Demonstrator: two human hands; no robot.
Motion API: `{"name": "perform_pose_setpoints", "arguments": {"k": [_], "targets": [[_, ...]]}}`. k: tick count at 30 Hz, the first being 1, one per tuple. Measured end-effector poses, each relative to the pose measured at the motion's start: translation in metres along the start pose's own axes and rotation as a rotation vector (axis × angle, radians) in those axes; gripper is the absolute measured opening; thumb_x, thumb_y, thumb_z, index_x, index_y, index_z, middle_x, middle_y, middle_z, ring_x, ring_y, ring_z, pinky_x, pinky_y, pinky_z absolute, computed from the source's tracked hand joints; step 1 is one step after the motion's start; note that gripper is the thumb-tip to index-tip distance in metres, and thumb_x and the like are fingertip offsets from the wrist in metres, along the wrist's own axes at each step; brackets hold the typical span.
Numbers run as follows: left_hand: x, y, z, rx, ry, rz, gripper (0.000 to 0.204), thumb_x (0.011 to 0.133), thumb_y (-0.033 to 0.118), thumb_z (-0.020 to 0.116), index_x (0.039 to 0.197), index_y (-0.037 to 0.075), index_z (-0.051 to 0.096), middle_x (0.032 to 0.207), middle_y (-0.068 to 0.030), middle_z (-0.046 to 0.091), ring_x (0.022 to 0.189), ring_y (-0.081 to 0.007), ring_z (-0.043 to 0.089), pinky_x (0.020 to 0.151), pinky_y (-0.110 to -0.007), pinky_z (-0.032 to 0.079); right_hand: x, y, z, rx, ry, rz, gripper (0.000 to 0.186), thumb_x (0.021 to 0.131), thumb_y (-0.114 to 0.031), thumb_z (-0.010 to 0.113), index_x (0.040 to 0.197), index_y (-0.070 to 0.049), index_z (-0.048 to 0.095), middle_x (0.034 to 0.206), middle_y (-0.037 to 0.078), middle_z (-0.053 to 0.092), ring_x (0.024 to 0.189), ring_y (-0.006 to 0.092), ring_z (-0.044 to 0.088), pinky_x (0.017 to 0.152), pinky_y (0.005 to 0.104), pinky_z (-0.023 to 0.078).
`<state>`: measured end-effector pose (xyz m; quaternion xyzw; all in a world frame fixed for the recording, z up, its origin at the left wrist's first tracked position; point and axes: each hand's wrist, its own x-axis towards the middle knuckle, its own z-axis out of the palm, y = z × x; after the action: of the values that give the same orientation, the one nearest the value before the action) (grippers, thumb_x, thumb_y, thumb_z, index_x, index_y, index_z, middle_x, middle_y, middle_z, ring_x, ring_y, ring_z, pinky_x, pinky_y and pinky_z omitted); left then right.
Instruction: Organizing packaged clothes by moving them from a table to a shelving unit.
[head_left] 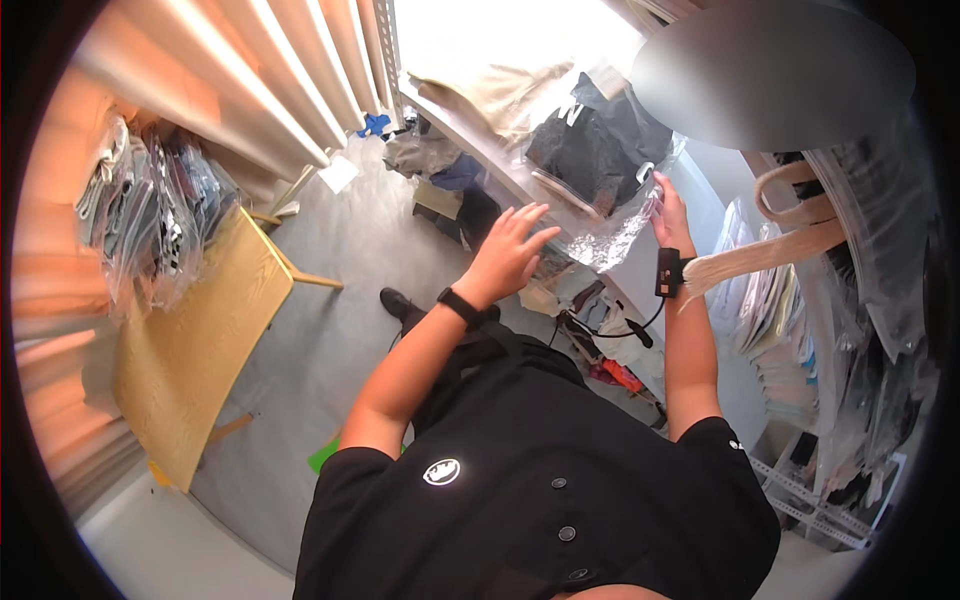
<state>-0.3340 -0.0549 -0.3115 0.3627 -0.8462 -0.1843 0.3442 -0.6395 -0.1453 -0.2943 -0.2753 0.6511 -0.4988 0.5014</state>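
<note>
My left hand (508, 252) is held in the air left of the white shelf, its fingers spread and nothing in them. Beyond it, a dark folded garment (590, 150) lies on the shelf in a clear plastic bag (612, 240). The loose, crinkled end of that bag reaches toward me. My right hand (672, 215) is closed at the bag's right edge, with thumb and fingers pinching the plastic. A black band with a small box (670, 272) is strapped to my right wrist, and a black cable hangs from it.
A white shelf top (480, 135) holds beige cloth (500, 95). Bagged clothes hang densely at the right (860, 290) and left (150, 210). A wooden table (200, 350) stands left. Cloth and bags (440, 180) lie below the shelf. A cream fabric strip (760, 258) crosses near my right wrist.
</note>
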Motion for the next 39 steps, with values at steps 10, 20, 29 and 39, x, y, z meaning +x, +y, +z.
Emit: {"name": "perform_pose_setpoints", "arguments": {"k": [10,20,29,39], "targets": [[0.012,0.006,0.025,-0.726,0.236,-0.699,0.036,0.075,0.010,0.059,0.107,-0.001,0.049,0.101,-0.0125,0.056,0.091,-0.0212,0.056,0.076,-0.030,0.045,0.047,0.004,0.020,-0.125,-0.024,-0.195,0.058,0.069,-0.026,0.072,0.105,0.011,0.046,0.087,0.008,0.057,0.076,0.0122,0.054,0.068,0.0228,0.042],[0.015,0.013,0.009,-0.515,0.310,-0.544,0.014,0.072,0.001,0.055,0.086,0.002,0.057,0.083,-0.0075,0.058,0.072,-0.0163,0.058,0.062,-0.025,0.047,0.022,0.003,-0.009,0.106,0.119,-0.390,0.018,0.079,-0.005,0.055,0.095,0.001,0.054,0.088,0.009,0.058,0.076,0.0167,0.057,0.071,0.0278,0.047],[0.055,0.011,0.009,-0.274,0.548,-0.239,0.013,0.071,-0.002,0.053,0.082,0.004,0.057,0.087,-0.0084,0.059,0.076,-0.0210,0.060,0.064,-0.028,0.048,-0.023,0.017,-0.148,0.191,0.367,-0.105,0.058,0.071,-0.024,0.065,0.116,0.004,0.043,0.113,0.017,0.048,0.104,0.0242,0.048,0.087,0.0348,0.039],[0.075,-0.016,0.077,0.351,-0.041,-0.230,0.058,0.075,0.038,0.058,0.125,0.016,0.040,0.134,-0.0168,0.027,0.125,-0.0326,0.024,0.099,-0.050,0.019,-0.008,0.063,-0.103,-0.962,0.555,-0.376,0.109,0.061,-0.043,0.072,0.132,0.006,0.005,0.133,0.030,0.016,0.127,0.0376,0.012,0.104,0.0428,0.012]]}}
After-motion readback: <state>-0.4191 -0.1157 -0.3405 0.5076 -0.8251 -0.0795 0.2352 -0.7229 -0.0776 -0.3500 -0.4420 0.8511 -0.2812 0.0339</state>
